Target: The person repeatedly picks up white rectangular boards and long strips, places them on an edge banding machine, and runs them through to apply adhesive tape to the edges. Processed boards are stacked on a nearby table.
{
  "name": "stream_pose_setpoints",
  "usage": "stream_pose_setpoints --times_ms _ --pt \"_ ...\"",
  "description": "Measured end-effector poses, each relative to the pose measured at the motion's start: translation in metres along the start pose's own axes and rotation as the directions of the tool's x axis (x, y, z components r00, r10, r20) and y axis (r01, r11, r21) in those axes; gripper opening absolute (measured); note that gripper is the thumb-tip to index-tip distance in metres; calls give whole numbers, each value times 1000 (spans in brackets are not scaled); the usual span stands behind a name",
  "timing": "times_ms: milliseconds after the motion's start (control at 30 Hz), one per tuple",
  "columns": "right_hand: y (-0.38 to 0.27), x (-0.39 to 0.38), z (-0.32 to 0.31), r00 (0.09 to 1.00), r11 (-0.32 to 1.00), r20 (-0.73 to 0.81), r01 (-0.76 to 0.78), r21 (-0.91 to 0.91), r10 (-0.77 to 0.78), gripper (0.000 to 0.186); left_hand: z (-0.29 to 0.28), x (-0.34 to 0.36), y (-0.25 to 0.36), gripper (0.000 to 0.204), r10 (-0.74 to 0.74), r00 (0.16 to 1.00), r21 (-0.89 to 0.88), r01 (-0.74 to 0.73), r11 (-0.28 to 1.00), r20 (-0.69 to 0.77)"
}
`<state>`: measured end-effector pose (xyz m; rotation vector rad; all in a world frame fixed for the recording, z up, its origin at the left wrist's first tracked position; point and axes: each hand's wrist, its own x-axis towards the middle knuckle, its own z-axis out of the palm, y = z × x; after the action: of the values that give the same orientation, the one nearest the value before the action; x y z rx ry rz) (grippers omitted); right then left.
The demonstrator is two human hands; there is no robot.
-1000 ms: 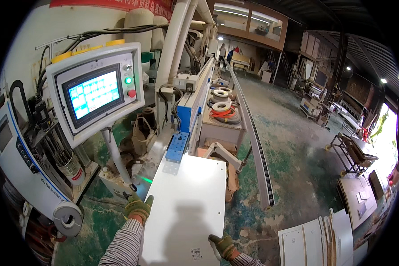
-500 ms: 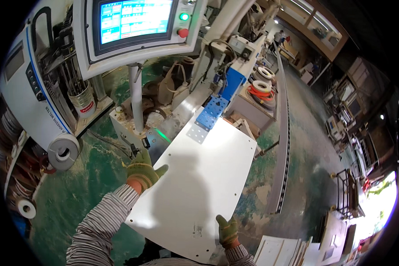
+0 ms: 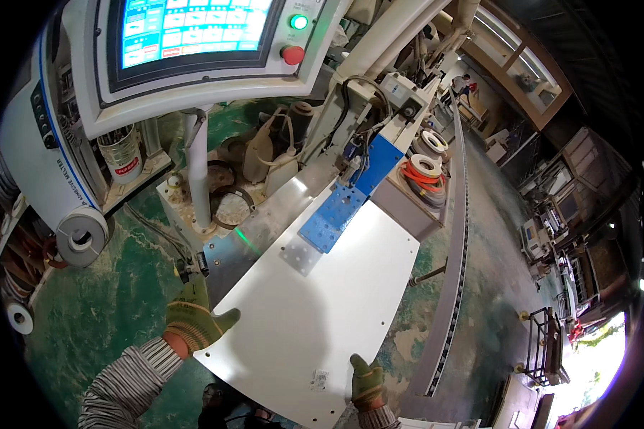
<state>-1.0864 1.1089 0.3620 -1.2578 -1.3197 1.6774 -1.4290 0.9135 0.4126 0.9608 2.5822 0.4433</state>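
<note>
A large white board (image 3: 322, 307) lies flat on the machine's feed table, its far end under a blue perforated plate (image 3: 334, 214). My left hand (image 3: 193, 318), in a green and orange work glove, rests on the board's left edge near the near corner. On the board's near edge, toward the right corner, my gloved right hand (image 3: 366, 380) grips it. Striped sleeves cover both forearms. A green laser line (image 3: 242, 234) falls on the metal guide beside the board's left side.
A control panel with a lit screen (image 3: 186, 28), a green lamp and a red button hangs above left. Rolls of edge tape (image 3: 82, 236) sit at left, more coils (image 3: 423, 171) beyond the board. A long rail (image 3: 456, 236) runs along the right. The floor is green.
The view has tilted down and closer to the machine. The board has slid forward under the blue plate, and both hands have stayed on its near end.
</note>
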Motion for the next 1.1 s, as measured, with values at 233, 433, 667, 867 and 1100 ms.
stream_pose_setpoints --times_ms 233,433,667,867,1100 --pt "-7 73 -19 989 925 142 -88 370 38 36 4 -1 9 110 -46 995 -64 41 997 -88" --pt "-29 127 -19 996 998 77 55 -5 -55 33 20 -7 10 94 -11 968 31 20 999 -249" --pt "-41 178 -55 954 997 -297 48 61 -28 55 15 -14 36 75 -76 979 121 100 988 -190" --pt "85 -6 -114 942 743 -119 166 -648 -314 63 20 -10 18 75 -107 965 184 153 971 -241" --pt "374 -506 -300 437 10 -315 -597 -802 842 54 71 33 -31 75 130 916 326 1 945 -380"
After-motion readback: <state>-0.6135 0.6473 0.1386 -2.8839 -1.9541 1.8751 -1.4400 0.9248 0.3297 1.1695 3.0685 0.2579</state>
